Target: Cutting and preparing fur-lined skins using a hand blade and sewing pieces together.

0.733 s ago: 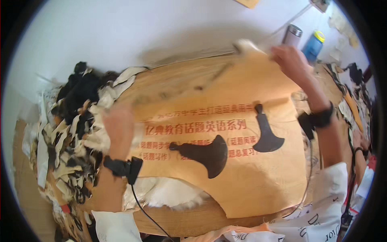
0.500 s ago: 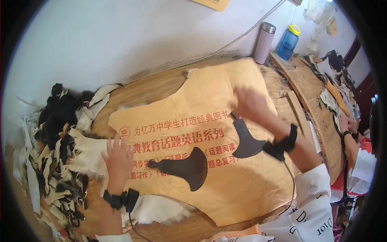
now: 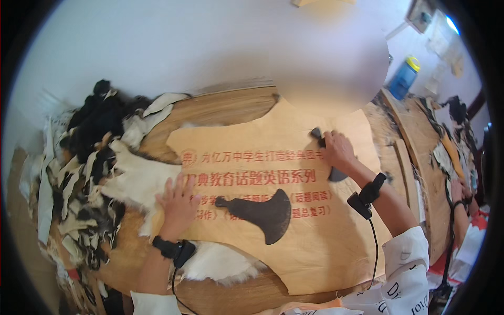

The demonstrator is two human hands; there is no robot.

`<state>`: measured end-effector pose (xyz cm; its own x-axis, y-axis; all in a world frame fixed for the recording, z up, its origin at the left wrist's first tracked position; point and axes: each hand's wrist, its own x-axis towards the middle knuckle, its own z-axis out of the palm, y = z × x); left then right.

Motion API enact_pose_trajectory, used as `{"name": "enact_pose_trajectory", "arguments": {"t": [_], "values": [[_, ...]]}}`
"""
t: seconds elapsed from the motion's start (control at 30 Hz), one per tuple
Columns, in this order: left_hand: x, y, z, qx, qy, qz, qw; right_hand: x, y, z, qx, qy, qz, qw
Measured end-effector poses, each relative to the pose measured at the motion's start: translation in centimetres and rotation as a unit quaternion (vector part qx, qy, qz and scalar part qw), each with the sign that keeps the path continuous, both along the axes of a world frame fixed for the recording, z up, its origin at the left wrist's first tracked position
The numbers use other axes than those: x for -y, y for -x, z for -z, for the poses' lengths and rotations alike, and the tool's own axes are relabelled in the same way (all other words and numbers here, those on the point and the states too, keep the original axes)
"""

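A large tan sheet [image 3: 294, 252] with red print, cut with curved edges, lies over white fur [image 3: 218, 262] on the wooden table. My left hand [image 3: 178, 202] rests flat on the sheet's left edge, fingers spread. Near the middle lies a dark fan-shaped metal blade [image 3: 265, 212] with a short handle, untouched. My right hand [image 3: 340, 151] is closed over a second such blade [image 3: 336, 174] on the sheet's right part. Its handle end pokes out past the fingers toward the upper left, while my hand hides its middle. Both wrists wear black straps with cables.
Black and white fur scraps [image 3: 94, 157] heap up at the left. A blue bottle [image 3: 404, 79] with a yellow lid stands at the back right, beside wooden strips [image 3: 407, 170]. Another person's hand [image 3: 458, 194] works at the far right. A blurred patch covers part of the wall.
My right hand has come down onto the right blade, which now sits slightly farther back on the sheet. My left hand stays on the sheet. The view has shifted, and the pink flask is covered by blur.
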<state>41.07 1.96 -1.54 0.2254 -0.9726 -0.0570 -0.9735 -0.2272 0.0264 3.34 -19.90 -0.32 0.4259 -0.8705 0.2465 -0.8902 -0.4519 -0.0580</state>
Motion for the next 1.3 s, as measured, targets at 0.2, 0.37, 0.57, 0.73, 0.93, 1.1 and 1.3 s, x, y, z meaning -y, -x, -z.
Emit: {"name": "enact_pose_trajectory", "arguments": {"t": [0.2,0.37,0.57,0.73,0.93,1.1,1.3], "values": [[-0.3,-0.2,-1.9,0.01,-0.027,-0.052,0.998,-8.5,-9.6,-0.9,0.049,-0.114,-0.274,0.954],[-0.1,-1.7,-2.2,-0.042,-0.065,-0.087,0.993,-14.4,-13.4,-1.8,0.053,-0.15,-0.333,0.93],[-0.3,-2.0,-2.1,-0.055,-0.067,-0.091,0.992,-10.8,-13.5,-1.5,0.023,-0.149,-0.289,0.946],[0.9,-1.4,-2.9,-0.068,-0.083,-0.099,0.989,-6.1,-10.5,-0.9,0.105,-0.023,-0.23,0.967],[-0.3,-8.5,0.2,0.044,-0.078,0.145,0.985,1.2,3.6,0.5,0.118,-0.072,0.043,0.989],[1.8,-9.0,-2.7,-0.007,-0.093,-0.093,0.991,2.2,9.4,-0.7,0.14,-0.08,0.379,0.911],[3.2,-9.1,-2.4,-0.018,-0.16,-0.164,0.973,3.0,13.6,1.3,0.231,-0.209,0.388,0.867]]}}
